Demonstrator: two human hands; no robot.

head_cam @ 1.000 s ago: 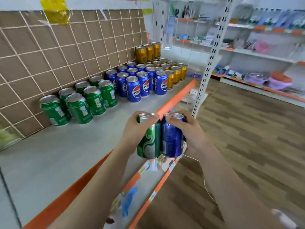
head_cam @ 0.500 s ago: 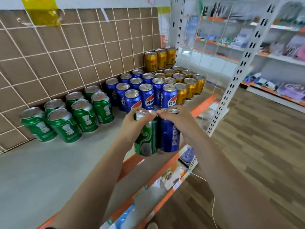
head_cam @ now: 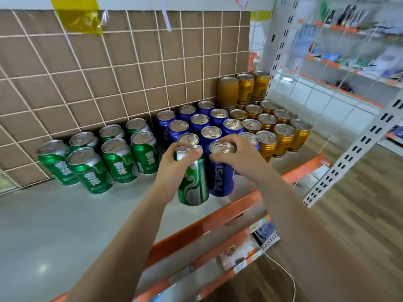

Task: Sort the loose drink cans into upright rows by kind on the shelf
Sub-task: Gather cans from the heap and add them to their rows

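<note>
My left hand (head_cam: pixel 174 168) grips a green can (head_cam: pixel 194 184) near its top, upright, over the front part of the grey shelf (head_cam: pixel 54 225). Right beside it, my right hand (head_cam: pixel 237 158) holds a blue Pepsi can (head_cam: pixel 220 177) by its rim, just in front of the blue cans. Against the back grid stand upright rows by kind: green cans (head_cam: pixel 117 158) on the left, blue cans (head_cam: pixel 200 123) in the middle, gold cans (head_cam: pixel 281 138) on the right, with three taller gold cans (head_cam: pixel 245 88) behind them.
The shelf has an orange front lip (head_cam: pixel 218 221) with a lower shelf below it. A brown wire-grid back panel (head_cam: pixel 109 68) rises behind the cans. A white perforated upright (head_cam: pixel 353 153) stands at the right. Wooden floor lies beyond, with other shelving at the far right.
Both hands have carried the green and blue cans forward from the shelf's edge to over the shelf, close to the front of the blue row. The camera has moved nearer.
</note>
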